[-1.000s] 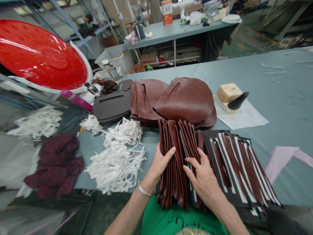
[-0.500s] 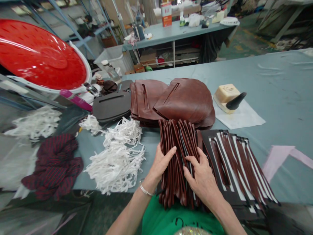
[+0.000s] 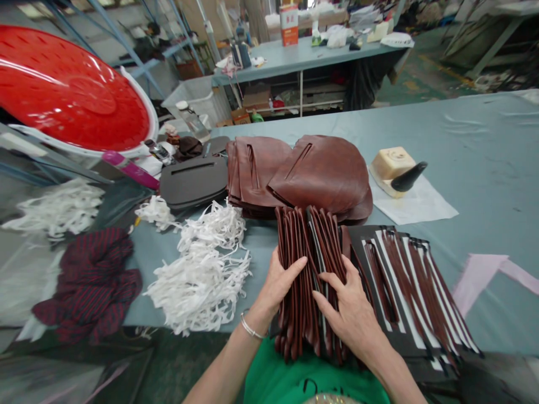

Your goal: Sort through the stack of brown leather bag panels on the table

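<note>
Hands come first at the near edge of the grey-blue table [image 3: 484, 168]. The left hand [image 3: 275, 283], a thin bracelet [image 3: 250, 328] on its wrist, lies with fingers loosely spread against the left side of a bundle of brown leather strips [image 3: 301, 264], thumb pointing across the top; it presses on the bundle rather than closing round it. The right hand [image 3: 351, 311] lies flat and open on the bundle's right side, fingertips dug in between the strips, gripping nothing that can be made out. The bundle stands on edge between the two hands, its near end hanging over the table edge above a green shirt [image 3: 295, 379].

Just right of the bundle, and touching it, a fanned row of black panels with brown strips and white tape [image 3: 412, 286] spreads towards the right. Left of the left hand lies a heap of white paper shreds [image 3: 202, 269], and further left a dark red striped cloth [image 3: 92, 280] hangs at the table's corner.

Behind the bundle sits a stack of rounded brown leather pieces [image 3: 320, 174] with slits cut in them. To its left rests a dark grey panel [image 3: 193, 182]; to its right, a cream block with a black handle [image 3: 396, 165] sits on a white sheet [image 3: 416, 205].

At far left a large red perforated basin [image 3: 71, 95] tilts on a metal frame. Well beyond, a second table [image 3: 303, 53] carries an orange box [image 3: 288, 22] and other clutter too small to tell.
</note>
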{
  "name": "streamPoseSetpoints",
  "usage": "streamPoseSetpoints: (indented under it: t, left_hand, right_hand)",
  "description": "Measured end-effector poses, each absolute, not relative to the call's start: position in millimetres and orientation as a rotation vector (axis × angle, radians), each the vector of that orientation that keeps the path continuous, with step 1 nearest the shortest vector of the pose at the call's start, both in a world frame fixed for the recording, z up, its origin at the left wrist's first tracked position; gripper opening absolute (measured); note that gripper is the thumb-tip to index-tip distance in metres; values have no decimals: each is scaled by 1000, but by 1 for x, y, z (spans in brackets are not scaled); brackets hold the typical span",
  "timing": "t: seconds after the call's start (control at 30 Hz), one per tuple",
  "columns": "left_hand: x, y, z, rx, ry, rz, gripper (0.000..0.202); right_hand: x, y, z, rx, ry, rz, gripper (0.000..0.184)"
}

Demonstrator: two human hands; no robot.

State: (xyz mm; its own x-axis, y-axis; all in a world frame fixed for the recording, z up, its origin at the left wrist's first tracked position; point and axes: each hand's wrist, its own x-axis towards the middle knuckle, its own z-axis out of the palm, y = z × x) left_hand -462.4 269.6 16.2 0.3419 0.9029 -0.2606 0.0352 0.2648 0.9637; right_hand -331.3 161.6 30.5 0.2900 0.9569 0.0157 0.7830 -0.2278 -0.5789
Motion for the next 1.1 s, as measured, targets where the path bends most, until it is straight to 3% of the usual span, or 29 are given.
streamPoseSetpoints:
  t: [0.37, 0.53, 0.7, 0.97, 1.1]
  left_hand:
    - [-468, 271, 10, 1115, 1018, 763, 64]
    - [-468, 270, 10, 1134, 982, 777, 61]
    - [-466, 269, 8, 1147, 988, 780, 56]
    - [-469, 268, 7, 1166, 977, 763, 58]
    - [-468, 268, 8, 1152, 976, 758, 56]
  right_hand:
    - [-335, 164, 29, -2131, -1578, 457, 32]
    - [-336, 164, 26, -2097, -1551, 410, 50]
    - [-342, 166, 27, -2113, -1593, 348, 29]
    - [-347, 170, 35, -2170, -1635, 364, 26]
    - [-345, 168, 32, -2148, -1630, 365, 42]
